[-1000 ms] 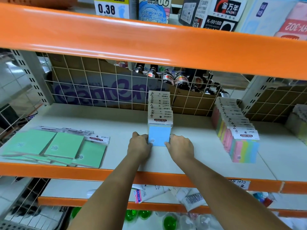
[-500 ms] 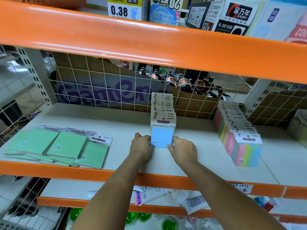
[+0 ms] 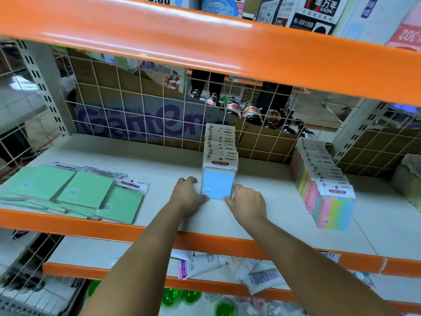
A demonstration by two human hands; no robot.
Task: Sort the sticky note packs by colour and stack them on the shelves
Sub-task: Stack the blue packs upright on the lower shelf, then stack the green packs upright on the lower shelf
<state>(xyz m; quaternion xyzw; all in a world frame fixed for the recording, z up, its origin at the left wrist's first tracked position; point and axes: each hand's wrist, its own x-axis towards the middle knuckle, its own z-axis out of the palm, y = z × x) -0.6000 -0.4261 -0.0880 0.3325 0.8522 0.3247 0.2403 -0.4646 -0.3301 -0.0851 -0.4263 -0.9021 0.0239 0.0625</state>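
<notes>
- The white shelf with its orange front edge carries all the sorted stock; a wire grid at the back stops the rows from sliding off behind.
- The green sticky note packs lie flat and overlapping well to the left of the blue row, seemingly not yet stood up in a row of their own.
- The multicolour sticky note packs stand upright in a file to the right of the blue row, front to back, so each header card faces the aisle.
- The blue sticky note packs stand in a file running back to the wire grid, kept apart from both other colours; the front pack shows its blue face.
- The left hand presses against the left side of the blue row's front pack, fingers loosely bent, thumb at the bottom corner.
- The right hand presses the opposite side the same way; together they seem to be squaring the row, so it stands straight.
</notes>
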